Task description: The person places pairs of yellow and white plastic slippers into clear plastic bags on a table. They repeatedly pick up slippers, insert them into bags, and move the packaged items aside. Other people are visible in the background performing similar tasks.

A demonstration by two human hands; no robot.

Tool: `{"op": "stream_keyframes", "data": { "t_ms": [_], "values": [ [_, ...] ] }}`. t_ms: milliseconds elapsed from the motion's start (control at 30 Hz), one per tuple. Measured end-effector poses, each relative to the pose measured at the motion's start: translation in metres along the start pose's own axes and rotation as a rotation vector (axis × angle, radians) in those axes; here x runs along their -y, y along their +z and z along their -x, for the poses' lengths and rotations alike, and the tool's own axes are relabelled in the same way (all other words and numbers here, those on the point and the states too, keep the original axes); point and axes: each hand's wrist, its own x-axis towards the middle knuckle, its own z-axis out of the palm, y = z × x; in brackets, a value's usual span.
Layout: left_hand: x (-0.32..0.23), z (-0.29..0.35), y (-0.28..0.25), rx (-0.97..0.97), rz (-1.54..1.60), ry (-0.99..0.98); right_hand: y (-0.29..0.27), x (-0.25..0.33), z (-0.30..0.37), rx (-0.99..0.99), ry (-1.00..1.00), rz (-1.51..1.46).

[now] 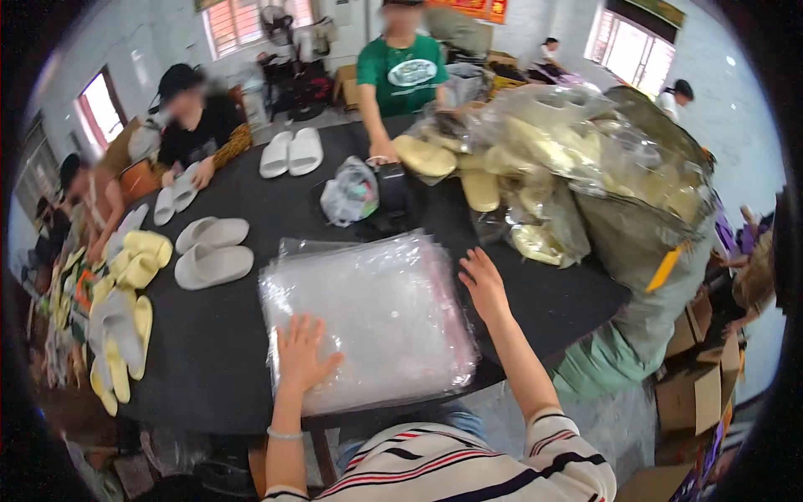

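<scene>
A thick stack of clear plastic bags [393,326] lies on the black table [196,335] right in front of me. Flat on the left part of this stack rests my left hand [304,356], its fingers spread. My right hand [483,284] is over the table just past the stack's right edge, fingers apart and nothing in them. Beyond the stack sit a crumpled clear plastic bag [351,191] and a black object [391,191] I cannot make out, near a hand of the person in green. To the left of the stack lies a pair of grey slides [214,263].
A big green sack [648,243] with bagged pale yellow slippers [577,142] leans over the table's right side. White slides [291,152] stand at the far edge. Yellow and grey slippers [121,318] pile up at left. Co-workers sit and stand around; cardboard boxes [690,402] are at right.
</scene>
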Motion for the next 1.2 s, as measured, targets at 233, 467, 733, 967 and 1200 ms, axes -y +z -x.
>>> {"op": "stream_keyframes", "data": {
  "t_ms": [233, 467, 733, 967, 1200],
  "values": [
    [0.000, -0.006, 0.003, -0.010, 0.002, 0.013, -0.060, -0.006, -0.115, -0.265, 0.183, -0.534],
    [0.000, -0.010, 0.005, -0.013, -0.012, 0.028, -0.075, 0.003, -0.159, -0.175, -0.016, -0.375],
    [-0.001, -0.006, 0.004, -0.018, -0.048, 0.021, -0.037, 0.105, -0.105, -0.005, -0.393, -0.015],
    [0.000, -0.007, 0.008, -0.026, -0.060, 0.004, 0.032, 0.160, -0.022, 0.358, -0.399, -0.034],
    [0.002, -0.008, 0.008, -0.043, -0.050, 0.024, 0.100, 0.173, 0.073, 0.692, -0.414, -0.106]
  ]
}}
